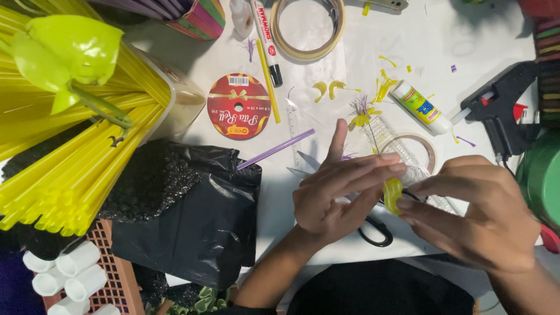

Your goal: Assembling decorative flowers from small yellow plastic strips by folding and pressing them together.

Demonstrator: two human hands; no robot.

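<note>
- Head view: two hands meet over a white table (466, 46).
- The left hand (338, 192) pinches a small yellow curl (392, 195) from the top and left. Its pointer finger sticks up and its other fingers bend in close on the curl.
- The right hand (478, 210) pinches the same yellow curl from the right with thumb and fingertips. Its fingers are bent in tight.
- The yellow curl sits between the two hands, just above the table's near edge.
- Black scissors (376, 232) lie under the hands. Only the handle loop shows well.
- A clear tape ring (430, 150) lies just behind the hands.
- A small glue bottle (421, 107) lies a bit farther back, near a black glue gun (501, 114).
- Yellow scraps (328, 88) and a tiny purple and yellow flower (361, 114) lie on the table.
- A purple straw (275, 149) lies left of the hands, beside a red ribbon roll (238, 107).
- A black bag (198, 216) lies at the left.
- Lots of yellow straws (64, 175) fill a tub (185, 96) at the far left.
- A big tape ring (308, 26) and a marker (266, 41) lie at the top.
</note>
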